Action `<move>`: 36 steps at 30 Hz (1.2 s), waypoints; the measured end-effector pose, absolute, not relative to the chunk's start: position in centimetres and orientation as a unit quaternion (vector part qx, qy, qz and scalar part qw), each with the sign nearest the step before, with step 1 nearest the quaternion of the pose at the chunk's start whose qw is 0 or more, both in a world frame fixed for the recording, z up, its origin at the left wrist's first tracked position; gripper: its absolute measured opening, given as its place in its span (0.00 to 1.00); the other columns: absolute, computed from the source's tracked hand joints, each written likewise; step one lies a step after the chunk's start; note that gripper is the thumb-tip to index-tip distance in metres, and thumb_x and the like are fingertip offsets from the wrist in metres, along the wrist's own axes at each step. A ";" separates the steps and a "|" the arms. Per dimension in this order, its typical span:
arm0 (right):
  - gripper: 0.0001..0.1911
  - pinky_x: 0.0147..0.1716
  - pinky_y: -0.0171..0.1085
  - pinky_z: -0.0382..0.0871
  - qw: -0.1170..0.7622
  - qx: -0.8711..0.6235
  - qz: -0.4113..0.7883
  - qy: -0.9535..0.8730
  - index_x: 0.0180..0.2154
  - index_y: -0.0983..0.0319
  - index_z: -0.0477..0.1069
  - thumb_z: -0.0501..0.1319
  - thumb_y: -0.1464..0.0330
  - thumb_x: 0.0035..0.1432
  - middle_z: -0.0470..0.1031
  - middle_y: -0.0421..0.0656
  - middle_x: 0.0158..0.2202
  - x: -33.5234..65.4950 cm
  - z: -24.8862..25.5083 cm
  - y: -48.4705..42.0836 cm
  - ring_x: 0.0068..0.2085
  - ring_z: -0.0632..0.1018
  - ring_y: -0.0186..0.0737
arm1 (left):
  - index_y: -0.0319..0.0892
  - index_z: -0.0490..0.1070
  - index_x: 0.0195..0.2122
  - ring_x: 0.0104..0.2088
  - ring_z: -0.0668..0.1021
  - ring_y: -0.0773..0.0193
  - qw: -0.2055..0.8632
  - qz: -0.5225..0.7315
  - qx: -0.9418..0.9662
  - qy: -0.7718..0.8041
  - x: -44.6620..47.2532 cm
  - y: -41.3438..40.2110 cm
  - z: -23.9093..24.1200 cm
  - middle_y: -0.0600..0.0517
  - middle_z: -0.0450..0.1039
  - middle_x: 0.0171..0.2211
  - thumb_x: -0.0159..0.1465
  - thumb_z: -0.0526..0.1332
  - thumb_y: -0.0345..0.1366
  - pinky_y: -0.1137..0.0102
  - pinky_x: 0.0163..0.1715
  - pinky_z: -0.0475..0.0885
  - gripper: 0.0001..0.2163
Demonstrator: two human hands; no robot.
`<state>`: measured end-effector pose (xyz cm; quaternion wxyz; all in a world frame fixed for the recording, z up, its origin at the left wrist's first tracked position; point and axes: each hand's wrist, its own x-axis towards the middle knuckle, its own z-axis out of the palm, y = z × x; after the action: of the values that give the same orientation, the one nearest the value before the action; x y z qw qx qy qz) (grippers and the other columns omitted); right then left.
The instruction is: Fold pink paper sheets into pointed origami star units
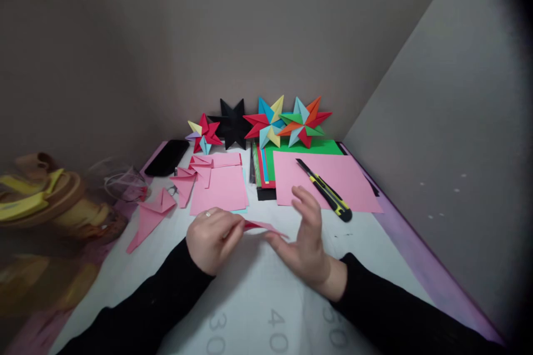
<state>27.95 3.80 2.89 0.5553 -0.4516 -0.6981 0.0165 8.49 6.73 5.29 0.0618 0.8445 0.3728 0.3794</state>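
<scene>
My left hand [214,236], with a ring on one finger, pinches one end of a folded pink paper piece [264,226] just above the white table. At the paper's other end, the thumb of my right hand [306,247] touches or nearly touches its lower edge, the fingers raised and spread apart. Several folded pink paper pieces [154,216] lie left of my left hand. Beyond it rests a stack of pink paper squares [219,191]. A black and yellow utility knife [327,191] lies on a pink sheet [353,180] past my right hand.
Folded paper stars [272,122] and a black star [233,125] lean along the wall. A green sheet [316,147] tops other coloured papers behind the pink sheet. A black phone [169,158] lies at the back left, glasses [125,183] near it, and a blurred brown container [62,199] farther left.
</scene>
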 end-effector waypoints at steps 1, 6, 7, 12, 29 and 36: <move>0.30 0.52 0.54 0.56 0.524 -0.439 -0.037 -0.729 0.53 0.55 0.57 0.65 0.65 0.50 0.60 0.48 0.54 27.8 3.4 3.4 0.56 0.61 0.54 | 0.40 0.72 0.29 0.26 0.73 0.65 0.018 0.370 0.854 0.366 8.6 6.5 5.5 0.52 0.75 0.25 0.60 0.58 0.29 0.68 0.29 0.65 0.05; 0.09 0.42 0.46 0.55 0.401 -0.443 -0.150 -0.788 0.39 0.58 0.71 0.62 0.72 0.54 0.74 0.40 0.34 27.2 5.2 1.8 0.38 0.69 0.41 | 0.39 0.71 0.34 0.28 0.72 0.61 -0.116 0.294 0.897 0.309 9.5 4.8 6.1 0.53 0.75 0.27 0.61 0.57 0.28 0.66 0.28 0.62 0.04; 0.07 0.39 0.45 0.54 0.386 -0.442 -0.163 -0.793 0.38 0.59 0.71 0.61 0.73 0.55 0.75 0.40 0.33 27.1 5.3 1.7 0.37 0.68 0.40 | 0.38 0.71 0.35 0.29 0.72 0.60 -0.127 0.279 0.903 0.302 9.6 4.6 6.2 0.52 0.75 0.28 0.62 0.56 0.28 0.65 0.28 0.62 0.05; 0.06 0.36 0.44 0.49 0.347 -0.444 -0.184 -0.805 0.36 0.61 0.72 0.58 0.74 0.57 0.75 0.38 0.30 27.4 5.7 2.0 0.35 0.68 0.38 | 0.34 0.70 0.40 0.30 0.71 0.60 -0.128 0.272 0.910 0.284 9.5 4.5 6.5 0.49 0.74 0.29 0.64 0.52 0.27 0.66 0.28 0.63 0.08; 0.06 0.41 0.45 0.48 0.325 -0.464 -0.096 -0.818 0.31 0.60 0.70 0.56 0.74 0.58 0.75 0.38 0.30 28.1 5.9 3.3 0.36 0.70 0.39 | 0.41 0.71 0.26 0.24 0.73 0.65 -0.114 0.265 0.902 0.321 7.7 6.4 7.9 0.54 0.70 0.20 0.65 0.54 0.36 0.71 0.23 0.62 0.12; 0.07 0.39 0.40 0.56 0.370 -0.527 0.103 -0.758 0.28 0.60 0.71 0.58 0.72 0.57 0.76 0.39 0.30 30.7 6.8 5.9 0.36 0.73 0.37 | 0.42 0.74 0.25 0.21 0.72 0.70 0.135 0.224 0.877 0.403 4.1 10.4 8.9 0.55 0.74 0.21 0.61 0.57 0.41 0.76 0.23 0.63 0.12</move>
<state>30.74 5.91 6.81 0.3696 -0.5272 -0.7583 0.1026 4.11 10.36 8.93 0.1350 0.8770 0.4034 0.2235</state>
